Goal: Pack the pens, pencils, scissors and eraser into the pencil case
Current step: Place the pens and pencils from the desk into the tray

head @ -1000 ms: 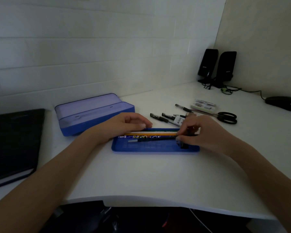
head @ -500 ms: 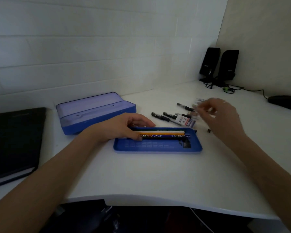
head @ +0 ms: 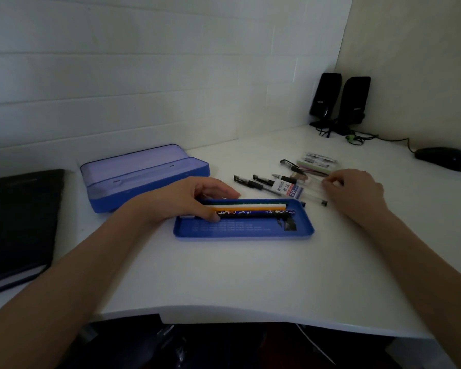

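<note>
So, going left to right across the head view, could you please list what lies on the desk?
Black notebook → open pencil case → blue tray → black speakers → black mouse.

A: Pencils counted in the blue tray?
B: Three are counted, plus one dark pen.
A: Loose pens on the desk?
B: About four are seen; overlap prevents certainty. Two speakers, one mouse, two hands are noted.
</note>
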{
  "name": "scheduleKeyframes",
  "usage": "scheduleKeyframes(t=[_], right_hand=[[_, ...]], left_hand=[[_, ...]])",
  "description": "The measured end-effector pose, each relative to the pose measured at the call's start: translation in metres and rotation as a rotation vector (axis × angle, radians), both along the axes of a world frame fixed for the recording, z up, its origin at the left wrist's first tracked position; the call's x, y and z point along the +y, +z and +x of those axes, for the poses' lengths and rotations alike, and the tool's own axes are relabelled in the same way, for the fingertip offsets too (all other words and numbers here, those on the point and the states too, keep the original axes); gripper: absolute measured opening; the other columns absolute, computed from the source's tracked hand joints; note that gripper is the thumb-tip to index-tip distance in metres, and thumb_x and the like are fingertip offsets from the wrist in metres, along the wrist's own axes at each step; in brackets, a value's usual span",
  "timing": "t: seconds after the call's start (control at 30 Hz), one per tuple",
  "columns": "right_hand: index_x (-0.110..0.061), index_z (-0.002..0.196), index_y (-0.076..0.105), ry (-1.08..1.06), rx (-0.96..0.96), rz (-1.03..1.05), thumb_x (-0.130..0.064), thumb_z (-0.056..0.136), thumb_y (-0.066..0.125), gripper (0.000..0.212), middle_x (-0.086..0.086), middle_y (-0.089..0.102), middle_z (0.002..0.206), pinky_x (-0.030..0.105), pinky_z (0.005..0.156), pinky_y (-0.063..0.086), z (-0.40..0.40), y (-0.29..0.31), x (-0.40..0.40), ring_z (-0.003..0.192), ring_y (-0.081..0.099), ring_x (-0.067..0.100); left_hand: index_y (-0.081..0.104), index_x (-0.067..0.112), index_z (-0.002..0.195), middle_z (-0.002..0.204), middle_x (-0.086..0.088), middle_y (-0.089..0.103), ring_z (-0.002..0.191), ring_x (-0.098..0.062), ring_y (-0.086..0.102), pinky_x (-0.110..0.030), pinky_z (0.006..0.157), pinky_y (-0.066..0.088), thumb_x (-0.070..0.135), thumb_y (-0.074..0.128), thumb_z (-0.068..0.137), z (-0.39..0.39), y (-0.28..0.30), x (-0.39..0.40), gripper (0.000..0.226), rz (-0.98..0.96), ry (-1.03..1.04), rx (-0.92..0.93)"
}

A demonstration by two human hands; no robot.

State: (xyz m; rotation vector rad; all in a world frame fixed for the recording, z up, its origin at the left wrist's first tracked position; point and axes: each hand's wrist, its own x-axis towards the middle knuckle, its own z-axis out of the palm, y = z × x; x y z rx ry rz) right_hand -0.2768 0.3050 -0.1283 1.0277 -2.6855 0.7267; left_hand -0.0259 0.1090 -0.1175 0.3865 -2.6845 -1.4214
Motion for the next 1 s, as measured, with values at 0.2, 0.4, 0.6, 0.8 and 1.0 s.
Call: scheduleKeyframes(t=[0.2, 0.4, 0.6, 0.8, 1.0], right_hand=[[-0.029, 0.082, 0.064, 0.068, -0.148, -0.139, -0.027, 0.083, 0.063, 0.002, -0.001, 0.066, 0.091, 0.047, 0.094, 0.046, -0.004, 0.000, 0.000, 0.093, 0.060, 0.021], [-0.025, 0.097, 0.069, 0.128, -0.055, -0.147, -0.026, 0.084, 0.064, 0.014, -0.002, 0.065, 0.092, 0.035, 0.080, 0.047, -0.001, 0.001, -0.001, 0.083, 0.055, 0.013], [-0.031, 0.076, 0.066, 0.212, -0.038, -0.061, -0.041, 0.082, 0.064, 0.011, -0.006, 0.066, 0.079, 0.029, 0.067, 0.045, 0.006, 0.003, -0.002, 0.069, 0.057, 0.008], [-0.030, 0.079, 0.071, 0.183, 0.049, 0.025, -0.043, 0.081, 0.065, 0.014, -0.011, 0.061, 0.080, 0.027, 0.070, 0.037, 0.006, 0.005, -0.002, 0.078, 0.055, 0.009], [-0.024, 0.079, 0.072, 0.314, -0.040, -0.297, -0.029, 0.079, 0.071, 0.005, -0.009, 0.066, 0.072, 0.012, 0.059, 0.039, 0.021, 0.021, 0.004, 0.068, 0.057, 0.003]], left_hand=[[0.063, 0.031, 0.114, 0.122, 0.013, 0.063, 0.114, 0.003, 0.056, -0.014, 0.097, 0.043, 0.004, 0.074, 0.075, -0.001, 0.000, 0.001, 0.048, 0.010, 0.003, 0.002], [0.063, 0.031, 0.114, 0.121, 0.014, 0.063, 0.112, 0.004, 0.056, -0.012, 0.094, 0.044, 0.004, 0.073, 0.075, 0.000, 0.000, 0.001, 0.048, 0.011, 0.001, -0.001], [0.063, 0.030, 0.113, 0.122, 0.012, 0.063, 0.115, 0.001, 0.056, -0.018, 0.098, 0.044, 0.003, 0.074, 0.075, 0.000, 0.000, 0.000, 0.048, 0.020, -0.002, 0.009], [0.063, 0.031, 0.113, 0.122, 0.012, 0.064, 0.115, 0.000, 0.056, -0.018, 0.097, 0.044, 0.003, 0.074, 0.075, -0.001, -0.001, 0.000, 0.049, 0.024, -0.004, 0.011], [0.063, 0.026, 0.115, 0.121, 0.014, 0.065, 0.117, 0.000, 0.056, -0.024, 0.100, 0.043, 0.002, 0.074, 0.075, 0.000, -0.001, -0.001, 0.048, 0.047, 0.000, 0.020]])
